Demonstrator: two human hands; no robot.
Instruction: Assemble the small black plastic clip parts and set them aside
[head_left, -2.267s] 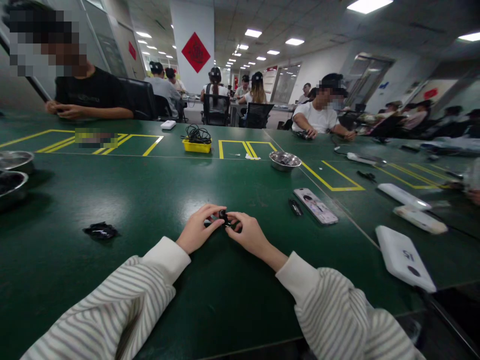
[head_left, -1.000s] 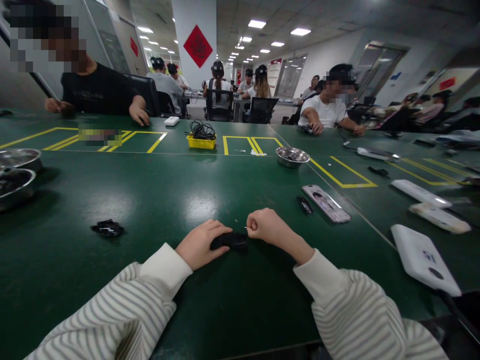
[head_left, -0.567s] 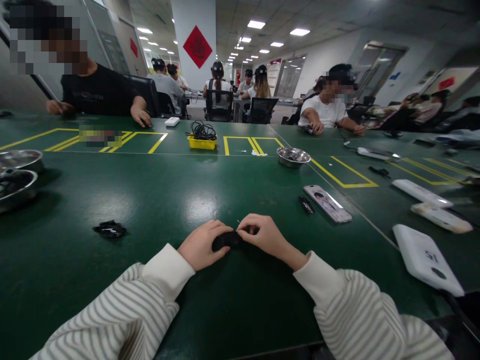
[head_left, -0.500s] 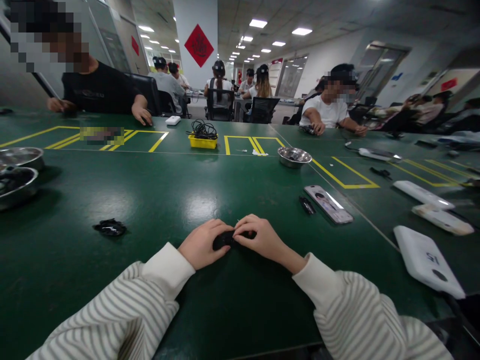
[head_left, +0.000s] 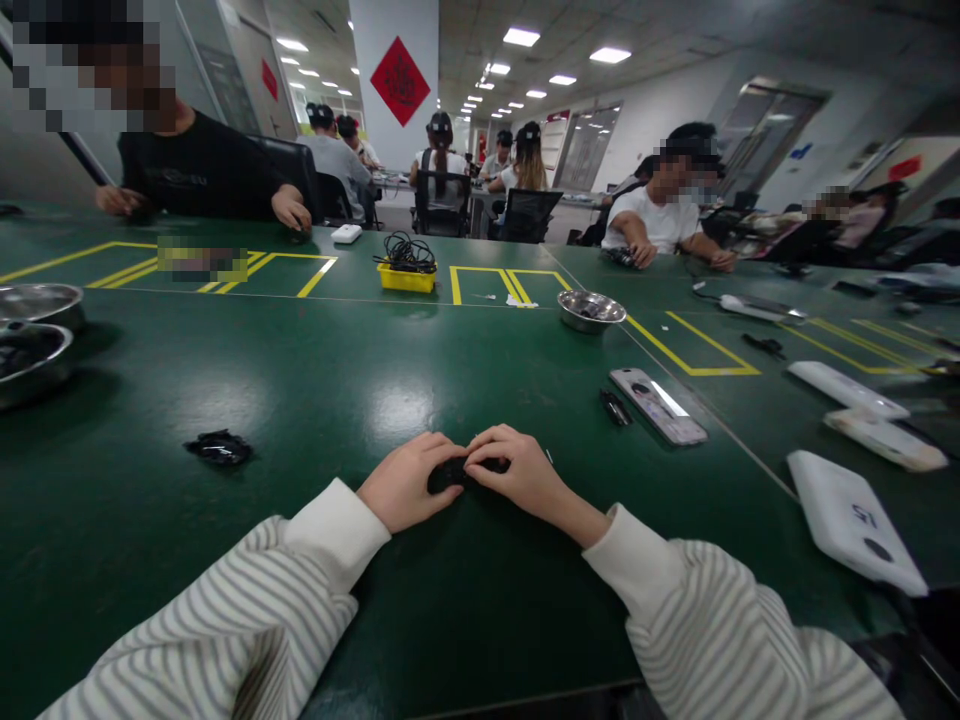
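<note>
green table (head_left: 315,370); yellow tape (head_left: 724,372); pillar (head_left: 396,20) behind; left hand (head_left: 405,482), right hand (head_left: 529,478) clamped on black object (head_left: 443,477)

Three metal bowls (head_left: 592,323), one yellow tray (head_left: 407,282), one phone (head_left: 657,407)

Small blk item (head_left: 448,474), elongated, partly hidden, was held sideways btwn L hand (head_left: 410,482) & R hand (head_left: 523,472), details unclear.

An object (head_left: 447,475) lies between left hand (head_left: 405,482) and right hand (head_left: 521,468), toward the tabletop's (head_left: 465,600) front edge. Bowls (head_left: 43,376) stand well left, a phone (head_left: 658,406) lies right; near the far edge, a tray (head_left: 406,282) holds cables (head_left: 409,254).
</note>
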